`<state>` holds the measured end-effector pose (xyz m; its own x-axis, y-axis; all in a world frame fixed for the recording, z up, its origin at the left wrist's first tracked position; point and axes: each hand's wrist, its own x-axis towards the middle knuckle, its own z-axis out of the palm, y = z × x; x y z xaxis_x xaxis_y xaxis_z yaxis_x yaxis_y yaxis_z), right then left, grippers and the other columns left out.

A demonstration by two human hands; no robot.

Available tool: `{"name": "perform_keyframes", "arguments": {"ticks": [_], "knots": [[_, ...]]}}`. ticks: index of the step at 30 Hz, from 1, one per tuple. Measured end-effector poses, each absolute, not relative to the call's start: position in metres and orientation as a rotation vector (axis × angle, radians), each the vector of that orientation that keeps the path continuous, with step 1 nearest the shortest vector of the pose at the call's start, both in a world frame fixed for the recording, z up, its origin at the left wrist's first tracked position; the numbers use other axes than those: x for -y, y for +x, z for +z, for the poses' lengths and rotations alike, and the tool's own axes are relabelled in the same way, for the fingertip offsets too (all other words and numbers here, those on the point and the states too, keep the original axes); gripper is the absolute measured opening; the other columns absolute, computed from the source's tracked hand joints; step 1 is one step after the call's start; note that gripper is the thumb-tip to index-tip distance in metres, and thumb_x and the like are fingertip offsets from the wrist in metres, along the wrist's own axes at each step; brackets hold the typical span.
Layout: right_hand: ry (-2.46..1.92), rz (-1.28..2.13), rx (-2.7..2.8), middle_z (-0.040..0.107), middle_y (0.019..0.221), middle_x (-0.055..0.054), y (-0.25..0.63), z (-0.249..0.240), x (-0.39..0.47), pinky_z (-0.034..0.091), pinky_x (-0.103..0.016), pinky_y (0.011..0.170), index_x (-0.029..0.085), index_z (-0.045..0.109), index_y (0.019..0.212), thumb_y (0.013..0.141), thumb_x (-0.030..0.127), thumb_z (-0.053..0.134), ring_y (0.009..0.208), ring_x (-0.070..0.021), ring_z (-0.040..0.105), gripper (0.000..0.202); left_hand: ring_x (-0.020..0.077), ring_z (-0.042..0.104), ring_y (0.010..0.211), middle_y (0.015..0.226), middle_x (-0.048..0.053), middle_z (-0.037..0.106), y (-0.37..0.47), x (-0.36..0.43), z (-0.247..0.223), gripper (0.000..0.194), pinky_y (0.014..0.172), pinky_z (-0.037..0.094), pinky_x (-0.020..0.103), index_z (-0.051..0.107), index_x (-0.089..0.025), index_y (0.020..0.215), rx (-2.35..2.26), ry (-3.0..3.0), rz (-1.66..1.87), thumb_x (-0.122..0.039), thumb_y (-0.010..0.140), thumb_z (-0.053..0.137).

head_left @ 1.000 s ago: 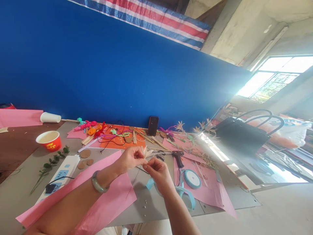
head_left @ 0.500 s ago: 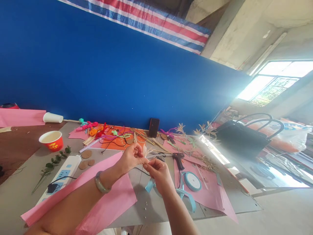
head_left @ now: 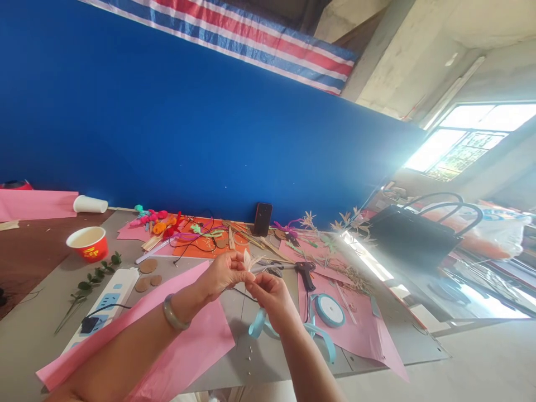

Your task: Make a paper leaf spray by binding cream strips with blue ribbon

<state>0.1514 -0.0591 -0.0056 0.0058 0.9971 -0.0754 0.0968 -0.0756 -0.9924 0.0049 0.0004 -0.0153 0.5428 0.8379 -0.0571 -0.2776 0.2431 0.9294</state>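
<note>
My left hand, with a bangle on its wrist, pinches the base of a small pale feathery flower. The fingertips of my right hand are closed at the same spot and meet the left fingertips; what lies between them is too small to make out. Light blue ribbon hangs below my right hand and runs on toward a ribbon roll at its right. A black glue gun lies on pink paper just beyond the right hand.
Pink sheet under my left arm; power strip, green sprig, red paper cup and wooden discs at left. A phone leans on the blue board. Dried flowers and a black bag stand right.
The fingers of my left hand have curled in a little around the flower. The ribbon end below my right hand has shifted slightly. The view has moved slightly.
</note>
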Motion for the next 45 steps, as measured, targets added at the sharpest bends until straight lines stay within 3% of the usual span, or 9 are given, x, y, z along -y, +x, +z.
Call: {"name": "perform_keyframes", "arguments": {"ticks": [7, 15, 27, 35, 41, 45], "knots": [[-1.282, 1.28, 1.22, 0.041, 0.049, 0.007, 0.156, -0.005, 0.059, 0.016, -0.023, 0.044, 0.016, 0.058, 0.063, 0.063, 0.042, 0.076, 0.045, -0.0057, 0.026, 0.032, 0.0034, 0.036, 0.042, 0.051, -0.006, 0.045, -0.003, -0.007, -0.015, 0.028, 0.04, 0.022, 0.019, 0.062, -0.011, 0.076, -0.428, 1.027, 0.627, -0.031, 0.063, 0.078], [-1.23, 1.326, 1.193, 0.041, 0.05, 0.007, 0.155, -0.007, 0.06, 0.015, -0.023, 0.045, 0.015, 0.057, 0.063, 0.064, 0.04, 0.075, 0.046, -0.0052, 0.024, 0.031, 0.0049, 0.038, 0.043, 0.049, -0.003, 0.048, -0.008, -0.01, -0.017, 0.031, 0.043, 0.026, 0.021, 0.07, -0.01, 0.084, -0.374, 1.079, 0.556, -0.037, 0.069, 0.074], [-1.257, 1.237, 1.221, 0.041, 0.048, 0.007, 0.154, -0.007, 0.059, 0.018, -0.023, 0.045, 0.016, 0.056, 0.059, 0.063, 0.043, 0.076, 0.045, -0.006, 0.027, 0.033, 0.0063, 0.044, 0.042, 0.046, -0.004, 0.05, -0.002, -0.01, -0.021, 0.033, 0.043, 0.032, 0.02, 0.062, -0.012, 0.068, -0.482, 1.106, 0.737, -0.035, 0.056, 0.082], [-1.271, 1.23, 1.252, 0.043, 0.048, 0.006, 0.155, -0.007, 0.059, 0.021, -0.023, 0.045, 0.017, 0.057, 0.06, 0.063, 0.043, 0.077, 0.046, -0.0069, 0.031, 0.033, 0.0068, 0.045, 0.042, 0.046, -0.004, 0.049, -0.004, -0.005, -0.007, 0.034, 0.043, 0.034, 0.021, 0.06, -0.012, 0.062, -0.605, 1.321, 0.755, -0.041, 0.06, 0.078], [-1.259, 1.249, 1.229, 0.051, 0.054, 0.004, 0.152, -0.001, 0.061, 0.023, -0.022, 0.047, 0.016, 0.06, 0.063, 0.06, 0.042, 0.078, 0.049, -0.0073, 0.035, 0.031, 0.0073, 0.046, 0.042, 0.047, -0.004, 0.05, -0.003, -0.005, -0.013, 0.03, 0.045, 0.034, 0.021, 0.057, -0.013, 0.068, -0.664, 1.439, 0.771, -0.039, 0.068, 0.071], [-1.275, 1.218, 1.212, 0.048, 0.051, 0.005, 0.151, -0.004, 0.061, 0.025, -0.022, 0.047, 0.016, 0.06, 0.061, 0.061, 0.04, 0.078, 0.048, -0.0075, 0.036, 0.03, 0.0074, 0.045, 0.042, 0.047, -0.004, 0.05, -0.003, -0.004, -0.013, 0.028, 0.044, 0.033, 0.02, 0.056, -0.013, 0.069, -0.695, 1.475, 0.784, -0.038, 0.07, 0.069]]}}
